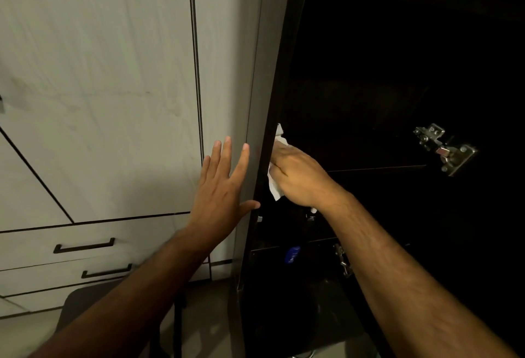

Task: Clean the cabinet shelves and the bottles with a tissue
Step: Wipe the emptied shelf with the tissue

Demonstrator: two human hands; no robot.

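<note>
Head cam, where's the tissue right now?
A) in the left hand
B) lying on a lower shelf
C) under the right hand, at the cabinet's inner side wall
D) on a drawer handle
C: the white tissue sticks out from under the right hand, which presses it to the dark cabinet's side panel; the left hand lies open and flat outside.

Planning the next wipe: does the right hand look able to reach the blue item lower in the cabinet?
Probably yes: the right hand, holding the tissue, is already inside the open cabinet, and nothing visibly blocks the blue item below it.

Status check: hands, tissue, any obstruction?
Left hand flat, open, bracing cabinet side. Right hand pressing tissue on its inner face. Nothing in the way.
</note>
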